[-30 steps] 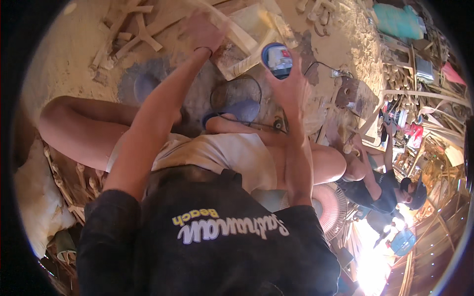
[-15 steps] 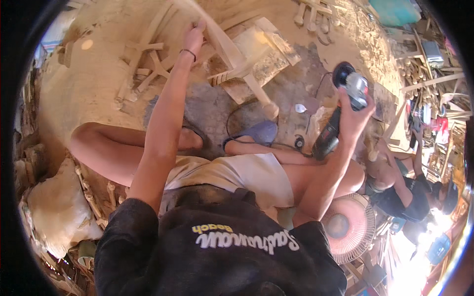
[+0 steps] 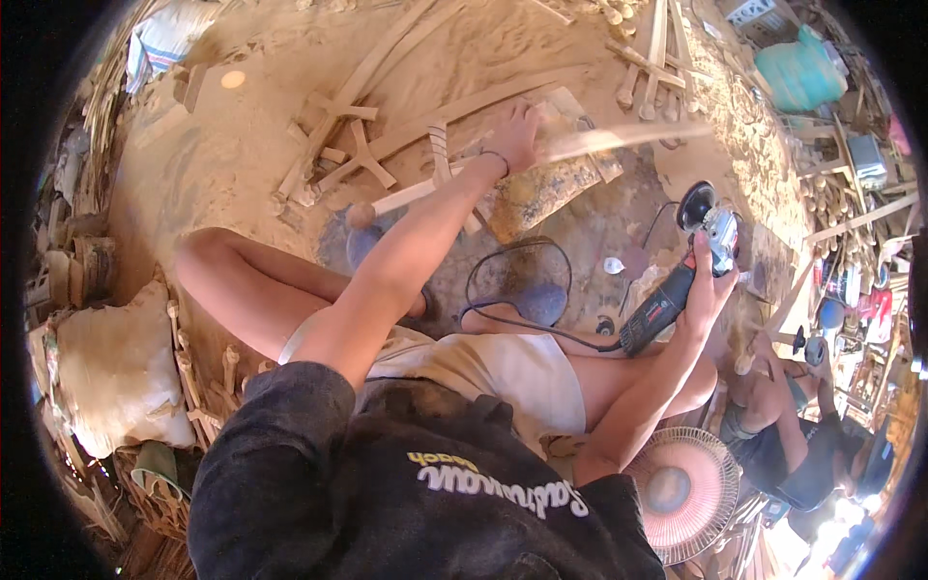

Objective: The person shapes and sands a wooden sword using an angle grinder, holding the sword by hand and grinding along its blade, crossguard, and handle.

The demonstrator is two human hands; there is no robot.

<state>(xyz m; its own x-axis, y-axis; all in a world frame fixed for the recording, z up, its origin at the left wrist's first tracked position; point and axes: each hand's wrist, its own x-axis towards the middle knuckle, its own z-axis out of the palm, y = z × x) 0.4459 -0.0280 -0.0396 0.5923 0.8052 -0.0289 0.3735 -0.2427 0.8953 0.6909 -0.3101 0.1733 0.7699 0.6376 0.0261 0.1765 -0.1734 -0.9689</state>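
Two bare hands on the go for us here, each busy with its own thing. Our left hand lies over a long wooden piece just above the middle of the frame; we can't tell whether the fingers are wrapped around it or only resting on it. Its ball end pokes out left of our forearm, and the other end smears into a blur toward the upper right. Our right hand, right of centre, is wrapped around the angle grinder, dark disc end pointing up the frame. The cord loops across mid-frame. We've also got some crossed wooden parts upper left of centre, a round fan lower right, and a co-worker at the right edge.
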